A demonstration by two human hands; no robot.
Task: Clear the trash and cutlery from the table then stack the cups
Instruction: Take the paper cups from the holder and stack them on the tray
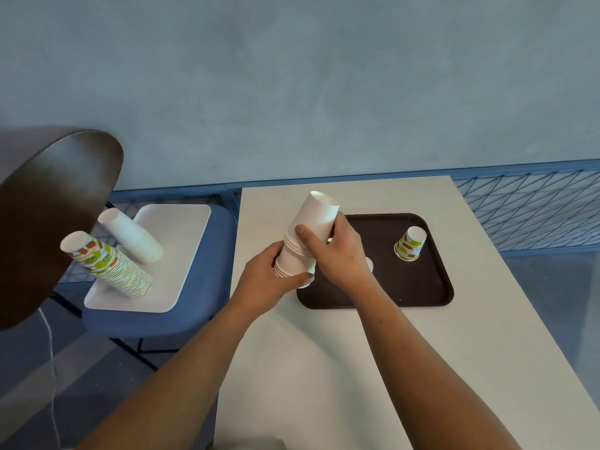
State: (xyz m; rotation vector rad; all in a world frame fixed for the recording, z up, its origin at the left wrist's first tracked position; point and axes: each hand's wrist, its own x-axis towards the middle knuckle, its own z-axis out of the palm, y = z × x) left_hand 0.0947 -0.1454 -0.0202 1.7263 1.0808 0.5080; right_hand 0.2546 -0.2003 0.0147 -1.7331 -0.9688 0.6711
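A stack of white paper cups (311,228), upside down and tilted, is held over the left end of the dark brown tray (422,287). My left hand (266,284) grips its lower rims and my right hand (334,251) wraps its middle. One patterned cup (410,243) stands upside down on the tray's far right. A small white cup (369,264) peeks out behind my right hand, mostly hidden. No trash or cutlery shows on the white table (357,368).
To the left, a blue chair (207,287) carries a white tray (181,232) with a tall patterned cup stack (110,266) and a white cup stack (133,235), both leaning. A dark round tabletop (48,216) juts in at far left. Blue wire railing (535,209) runs behind.
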